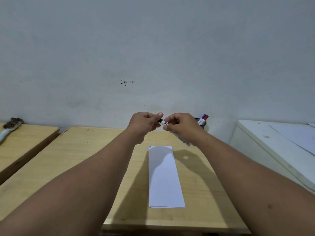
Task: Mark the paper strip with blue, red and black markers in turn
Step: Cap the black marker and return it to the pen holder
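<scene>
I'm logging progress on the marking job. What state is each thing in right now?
black marker: held above the table, both hands at its cap end
left hand: pinching the black cap
right hand: gripping the barrel
paper strip: flat on the table, small marks at its far left corner
blue and red markers: capped, standing in the holder

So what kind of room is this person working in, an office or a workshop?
Probably a plain workroom or study corner, though that is a guess. A bare wooden table stands against a scuffed pale wall, a mesh pen cup holds markers, and a paintbrush lies on the next table.
</scene>
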